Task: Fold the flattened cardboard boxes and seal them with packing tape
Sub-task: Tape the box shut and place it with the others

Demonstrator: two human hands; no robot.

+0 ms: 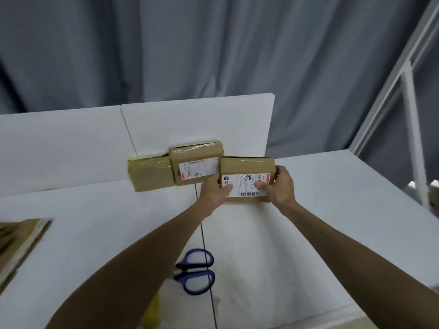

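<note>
While left hand (213, 189) and right hand (281, 186) grip side edges of labelled box (247, 169) | taped box (196, 162) just left

White table (332, 210): boxes (194, 162), scissors (197, 271), flattened cardboard (21, 238).

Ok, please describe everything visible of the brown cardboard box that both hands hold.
The brown cardboard box is closed and rectangular, with a white label with barcodes facing the camera. It is held at the back of the white table, right of another labelled brown box. The left hand grips its left edge, the right hand its right edge, thumbs on the label.
</note>
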